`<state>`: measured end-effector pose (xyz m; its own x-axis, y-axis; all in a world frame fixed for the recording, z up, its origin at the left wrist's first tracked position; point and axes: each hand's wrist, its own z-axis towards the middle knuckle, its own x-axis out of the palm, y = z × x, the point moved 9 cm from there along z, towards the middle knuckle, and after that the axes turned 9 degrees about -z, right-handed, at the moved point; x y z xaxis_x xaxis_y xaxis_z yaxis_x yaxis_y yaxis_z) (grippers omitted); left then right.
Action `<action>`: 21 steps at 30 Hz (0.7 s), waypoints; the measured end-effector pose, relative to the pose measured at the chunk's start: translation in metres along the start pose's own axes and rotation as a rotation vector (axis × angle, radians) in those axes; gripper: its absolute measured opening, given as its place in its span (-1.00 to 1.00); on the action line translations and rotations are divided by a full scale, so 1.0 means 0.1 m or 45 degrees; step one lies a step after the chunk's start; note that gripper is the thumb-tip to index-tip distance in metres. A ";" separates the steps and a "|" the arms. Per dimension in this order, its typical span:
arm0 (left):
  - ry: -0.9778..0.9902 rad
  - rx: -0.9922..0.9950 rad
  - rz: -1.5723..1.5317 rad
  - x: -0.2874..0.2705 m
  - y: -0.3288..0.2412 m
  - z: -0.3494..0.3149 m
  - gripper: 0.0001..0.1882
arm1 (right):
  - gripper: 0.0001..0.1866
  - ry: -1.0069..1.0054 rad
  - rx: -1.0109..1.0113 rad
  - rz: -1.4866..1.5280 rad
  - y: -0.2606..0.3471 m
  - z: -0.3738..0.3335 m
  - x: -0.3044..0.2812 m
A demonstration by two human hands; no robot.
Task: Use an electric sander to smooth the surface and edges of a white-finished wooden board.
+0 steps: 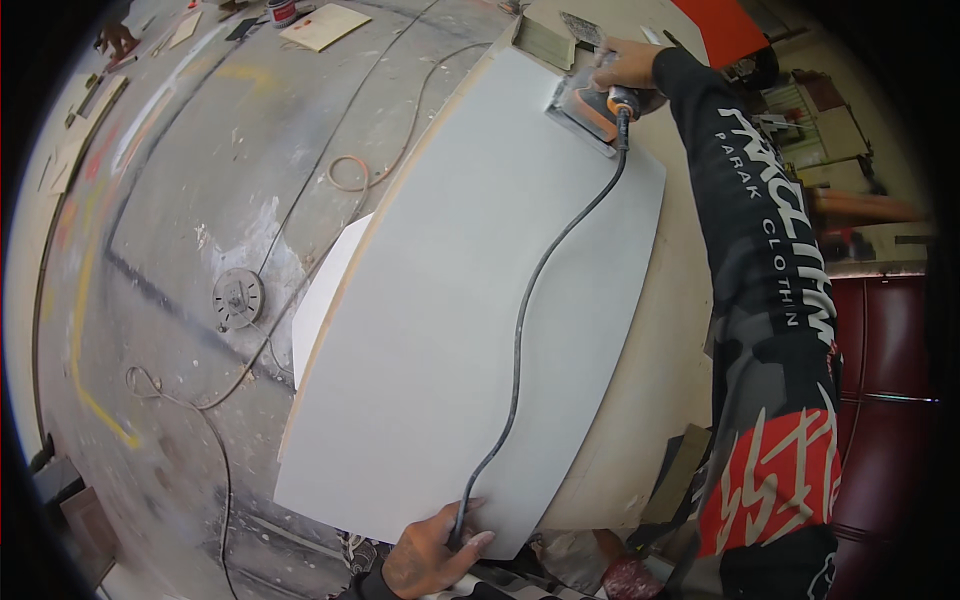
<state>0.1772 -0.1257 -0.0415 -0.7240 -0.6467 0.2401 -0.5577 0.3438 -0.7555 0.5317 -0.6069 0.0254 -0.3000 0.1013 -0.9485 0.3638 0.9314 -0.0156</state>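
A long white panel [440, 270] with slightly curved sides lies in front of me on a pale wooden board [640, 400]. At its far right corner my right hand [632, 66] is wrapped round an orange and grey electric sander [592, 108], whose flat base rests on the panel. From the sander a black power cord [519, 320] runs back toward me across the white surface. My left hand [432, 552], at the panel's near edge, has the cord between thumb and fingers.
On the paint-stained floor [190, 200] at left are a round cable reel [238, 297] and looping cords. A sanding block [543, 43] sits at the panel's far end. A person's hand [118, 40] shows far left. Dark red upholstery [885, 400] stands at right.
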 end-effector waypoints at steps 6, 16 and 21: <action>0.101 -0.008 -0.007 -0.01 -0.03 0.01 -0.47 | -0.41 0.067 0.320 0.146 -0.36 -0.12 0.05; 0.172 0.057 0.027 0.11 0.01 -0.02 -0.49 | -0.38 0.103 0.086 0.082 0.32 -0.27 -0.18; 0.174 0.055 0.056 0.23 0.09 -0.05 -0.50 | -0.38 0.063 0.079 0.149 0.40 -0.25 -0.21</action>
<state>0.1539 -0.1340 -0.0400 -0.7975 -0.5318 0.2851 -0.5087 0.3384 -0.7917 0.5305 -0.5628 0.0522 -0.2951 0.2266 -0.9282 0.4519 0.8890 0.0733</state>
